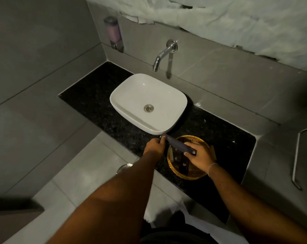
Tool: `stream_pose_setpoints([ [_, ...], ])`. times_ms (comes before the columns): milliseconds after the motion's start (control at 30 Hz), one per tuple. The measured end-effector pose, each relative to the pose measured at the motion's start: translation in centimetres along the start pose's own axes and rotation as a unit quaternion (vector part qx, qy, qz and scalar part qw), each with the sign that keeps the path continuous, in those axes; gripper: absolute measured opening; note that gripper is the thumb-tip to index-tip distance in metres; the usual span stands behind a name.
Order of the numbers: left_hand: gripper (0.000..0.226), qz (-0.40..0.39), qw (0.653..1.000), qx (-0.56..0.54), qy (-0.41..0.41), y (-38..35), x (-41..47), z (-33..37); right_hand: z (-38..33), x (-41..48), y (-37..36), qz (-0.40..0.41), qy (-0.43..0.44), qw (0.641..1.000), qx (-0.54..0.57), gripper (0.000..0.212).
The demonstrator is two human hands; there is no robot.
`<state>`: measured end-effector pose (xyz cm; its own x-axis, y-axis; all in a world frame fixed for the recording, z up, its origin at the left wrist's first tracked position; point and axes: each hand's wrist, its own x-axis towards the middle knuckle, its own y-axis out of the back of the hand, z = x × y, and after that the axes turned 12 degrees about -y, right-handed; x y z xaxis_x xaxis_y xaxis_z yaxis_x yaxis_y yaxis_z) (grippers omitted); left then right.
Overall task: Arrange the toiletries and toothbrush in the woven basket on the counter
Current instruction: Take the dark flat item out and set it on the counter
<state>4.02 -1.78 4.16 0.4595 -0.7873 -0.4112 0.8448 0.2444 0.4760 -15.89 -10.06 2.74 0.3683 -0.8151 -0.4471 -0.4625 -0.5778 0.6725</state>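
White basin (131,92) just beside woven basket (188,174), hands over it.

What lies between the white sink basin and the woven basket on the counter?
In the head view, the far end of the long dark box held by both hands crosses that gap between basin and basket; otherwise bare black counter.

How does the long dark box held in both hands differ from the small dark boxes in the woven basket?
The long dark slim box is raised and tilted, held by the left hand and right hand; the small dark boxes are shorter and lie inside the round woven basket. Both bear a pale hexagonal logo.
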Motion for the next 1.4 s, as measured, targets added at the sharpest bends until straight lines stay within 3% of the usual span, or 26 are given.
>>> stream_pose_setpoints([
  [267,0.054,0.027,0.996,-0.083,0.022,1.6,-0.7,-0.4,-0.5,-0.8,-0.1,-0.004,0.032,0.999,-0.016,0.043],
  [433,0.057,0.029,0.999,-0.027,0.003,1.9,-1.4,-1.0,-0.5,-1.4,-0.7,-0.027,0.026,0.999,0.002,0.042],
  [600,0.051,0.048,0.998,-0.047,0.003,2.0,-1.7,-1.7,0.0,-1.9,-0.9,-0.044,0.001,0.999,0.002,0.043],
  [700,0.047,0.065,0.988,-0.141,0.024,1.8,-1.7,-1.6,0.1,-2.2,-1.3,-0.050,-0.014,0.998,0.033,0.046],
  [833,0.037,0.032,0.934,-0.345,0.091,1.9,-2.0,-0.1,-0.7,-2.7,-2.0,-0.061,-0.039,0.994,0.079,0.052],
  [933,0.036,-0.021,0.923,-0.373,0.095,1.6,-2.5,0.4,-2.1,-3.0,-3.4,-0.070,-0.036,0.993,0.091,0.051],
  [1067,0.053,0.016,0.912,-0.402,0.079,1.4,-2.6,-0.1,-4.5,-3.4,-4.6,-0.100,-0.029,0.986,0.131,0.042],
  [1133,0.051,0.030,0.940,-0.337,0.041,1.9,-2.5,-0.4,-5.4,-3.3,-4.4,-0.109,-0.055,0.974,0.190,0.032],
  [1233,0.051,-0.012,0.996,-0.084,-0.039,2.7,-2.6,-1.1,-7.0,-3.0,-3.3,-0.138,-0.153,0.948,0.242,0.045],
  [1300,0.051,-0.077,0.989,0.079,-0.101,3.2,-2.8,-1.8,-7.6,-2.4,-3.0,-0.164,-0.181,0.940,0.240,0.046],
  [1400,0.053,-0.153,0.952,0.218,-0.150,3.6,-3.0,-2.1,-8.0,-1.8,-3.3,-0.206,-0.212,0.912,0.286,0.040],
])
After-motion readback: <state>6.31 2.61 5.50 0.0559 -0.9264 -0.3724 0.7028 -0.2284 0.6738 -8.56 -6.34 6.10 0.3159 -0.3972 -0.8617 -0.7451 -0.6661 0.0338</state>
